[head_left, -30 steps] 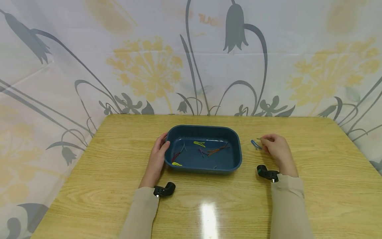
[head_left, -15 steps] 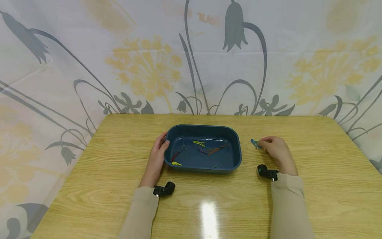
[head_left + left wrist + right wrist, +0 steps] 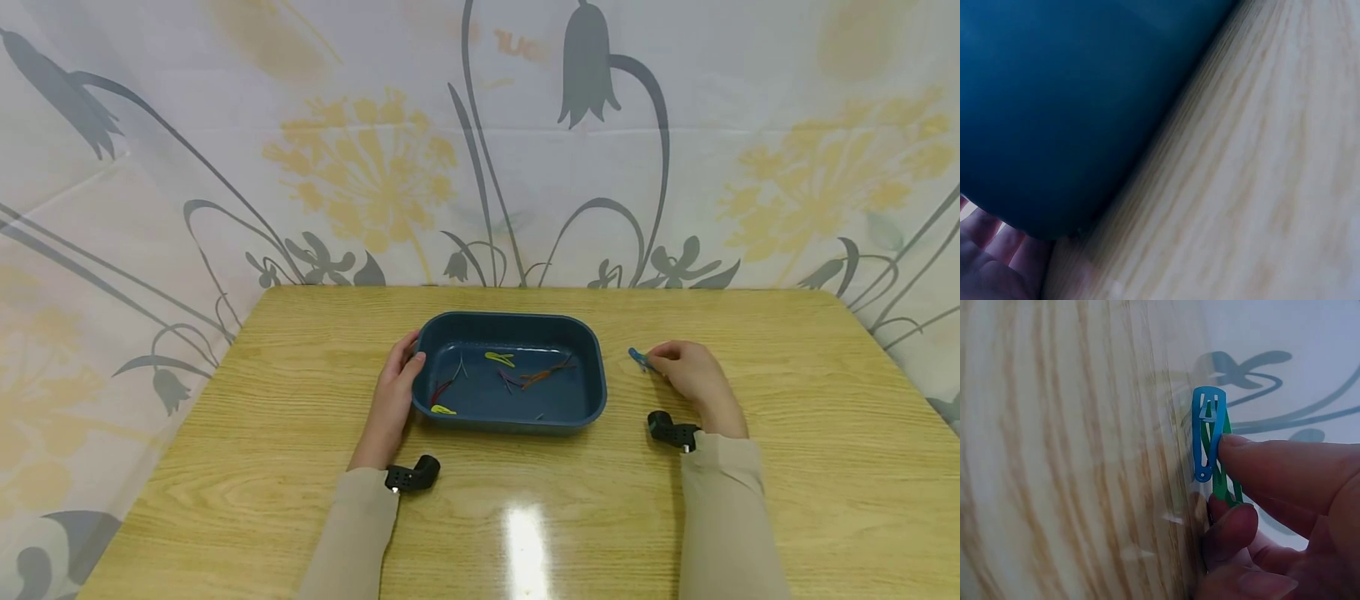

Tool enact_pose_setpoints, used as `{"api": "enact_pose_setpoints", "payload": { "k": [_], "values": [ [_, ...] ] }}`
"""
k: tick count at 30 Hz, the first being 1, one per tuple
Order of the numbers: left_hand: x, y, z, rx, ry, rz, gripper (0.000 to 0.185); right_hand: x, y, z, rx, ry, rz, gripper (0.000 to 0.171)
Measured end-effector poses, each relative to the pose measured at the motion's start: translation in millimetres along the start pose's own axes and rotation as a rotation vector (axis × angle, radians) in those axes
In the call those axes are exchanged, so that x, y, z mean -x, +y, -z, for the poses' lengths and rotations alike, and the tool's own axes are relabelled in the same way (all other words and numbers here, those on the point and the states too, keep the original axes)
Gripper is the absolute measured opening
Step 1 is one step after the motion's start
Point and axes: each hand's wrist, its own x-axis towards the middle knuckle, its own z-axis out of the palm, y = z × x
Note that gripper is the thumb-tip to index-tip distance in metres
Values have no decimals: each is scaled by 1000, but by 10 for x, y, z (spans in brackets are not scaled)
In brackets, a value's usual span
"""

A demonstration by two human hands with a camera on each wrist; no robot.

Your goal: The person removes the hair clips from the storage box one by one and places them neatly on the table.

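Note:
A dark blue tray (image 3: 596, 392) sits mid-table and holds several coloured hair clips (image 3: 500, 360). My left hand (image 3: 396, 387) grips its left rim, thumb over the edge; the left wrist view shows the tray wall (image 3: 1054, 106) and my palm (image 3: 988, 265) under it. To the right of the tray my right hand (image 3: 692, 375) pinches a blue hair clip (image 3: 639, 358) and a green hair clip together. Up close, the blue clip (image 3: 1208, 434) lies over the green clip (image 3: 1225, 464), held between my fingertips (image 3: 1241, 450) just above the table.
The wooden table (image 3: 262, 417) has a glossy glare spot near its front edge. A floral curtain (image 3: 375, 150) hangs behind the table and along both sides. Small black camera mounts (image 3: 412, 477) sit at both wrists.
My right hand has shifted slightly and drawn the clips together in its fingertips. The left hand stays on the tray rim.

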Motion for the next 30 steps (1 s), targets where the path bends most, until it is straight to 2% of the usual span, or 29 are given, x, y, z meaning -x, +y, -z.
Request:
{"api": "enact_pose_setpoints", "payload": {
  "k": [4,14,21,30],
  "values": [
    [2,1,3,-4,2,-3,38,-15,9,2,21,0,13,33],
    [2,4,10,16,-13,-2,39,0,40,7,-59,-37,-26,37],
    [1,4,8,23,-11,-7,39,-3,39,15,-28,-51,-18,38],
    [-2,-8,14,12,-8,-5,39,-14,47,12,-46,-61,-28,36]
  ]
}}
